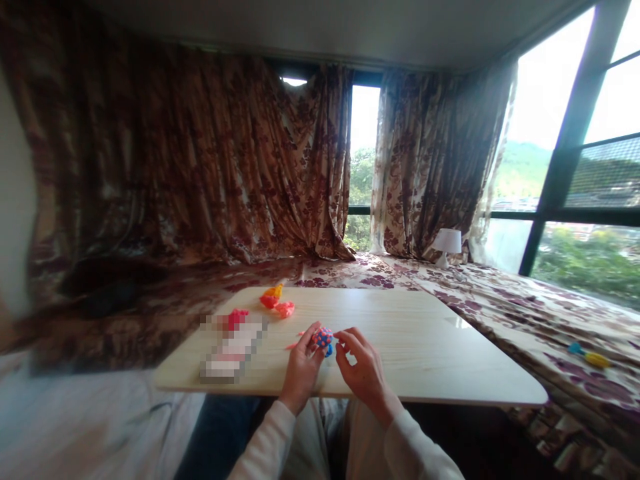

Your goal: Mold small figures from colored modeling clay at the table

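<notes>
My left hand point(303, 363) is closed around a small blue lump with pink-orange dots point(323, 337), which looks like modelling clay. It is held just above the near middle of the table. Beneath it, close to the fingers, a plain blue bit point(329, 350) shows. My right hand point(363, 367) is beside the lump on its right, thumb and forefinger curled toward each other in a pinch. Whatever those fingertips hold, if anything, is too small to make out. A thin pink-orange piece point(291, 346) lies left of my left hand.
The light wooden table point(415, 347) spans the front. On its far left lie a yellow lump point(273, 291), red-orange lumps point(285, 309) and a pixelated patch point(233, 350) with a crimson piece point(237, 319). A yellow-and-blue item point(597, 360) and a white lamp point(447, 243) are on the flowered cloth.
</notes>
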Available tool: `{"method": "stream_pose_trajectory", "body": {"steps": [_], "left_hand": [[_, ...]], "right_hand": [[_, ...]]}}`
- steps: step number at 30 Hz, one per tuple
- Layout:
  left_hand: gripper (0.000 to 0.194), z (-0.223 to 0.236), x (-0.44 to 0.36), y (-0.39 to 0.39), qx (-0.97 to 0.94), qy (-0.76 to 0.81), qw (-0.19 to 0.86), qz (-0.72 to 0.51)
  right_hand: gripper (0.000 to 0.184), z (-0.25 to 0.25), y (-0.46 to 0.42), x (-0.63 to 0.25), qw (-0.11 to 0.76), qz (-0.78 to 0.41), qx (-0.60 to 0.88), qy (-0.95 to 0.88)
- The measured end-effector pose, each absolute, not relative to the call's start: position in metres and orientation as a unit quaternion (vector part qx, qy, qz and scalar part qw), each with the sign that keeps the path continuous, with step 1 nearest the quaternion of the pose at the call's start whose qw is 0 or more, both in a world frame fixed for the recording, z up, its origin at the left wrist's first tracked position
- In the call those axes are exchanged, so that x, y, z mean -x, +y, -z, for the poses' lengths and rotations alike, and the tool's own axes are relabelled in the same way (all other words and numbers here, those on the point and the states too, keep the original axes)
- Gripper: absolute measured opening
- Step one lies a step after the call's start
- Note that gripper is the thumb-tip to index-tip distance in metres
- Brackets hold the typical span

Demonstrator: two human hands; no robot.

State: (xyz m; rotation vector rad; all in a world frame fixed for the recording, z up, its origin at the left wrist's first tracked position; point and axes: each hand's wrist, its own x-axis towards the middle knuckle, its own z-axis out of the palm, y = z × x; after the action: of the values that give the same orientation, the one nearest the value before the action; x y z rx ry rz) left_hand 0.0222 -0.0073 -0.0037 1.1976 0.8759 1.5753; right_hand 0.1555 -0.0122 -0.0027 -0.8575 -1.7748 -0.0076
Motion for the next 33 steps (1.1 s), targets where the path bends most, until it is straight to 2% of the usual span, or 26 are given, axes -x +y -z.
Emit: {"method": "stream_pose_trajectory", "body": {"steps": [12,33], "left_hand": [[0.042,0.0016,-0.0228,-0.009,-0.494,0.358,0.463,-0.643],[0.042,0.0021,-0.0226,-0.0077,-0.5,0.356,0.474,-0.631]], "right_hand": [[0.033,0.0018,-0.0142,-0.1558,0.553,0.038,0.334,-0.762],[0.036,0.0041,-0.0127,-0.1575,0.544,0.049,0.323,-0.773]]}}
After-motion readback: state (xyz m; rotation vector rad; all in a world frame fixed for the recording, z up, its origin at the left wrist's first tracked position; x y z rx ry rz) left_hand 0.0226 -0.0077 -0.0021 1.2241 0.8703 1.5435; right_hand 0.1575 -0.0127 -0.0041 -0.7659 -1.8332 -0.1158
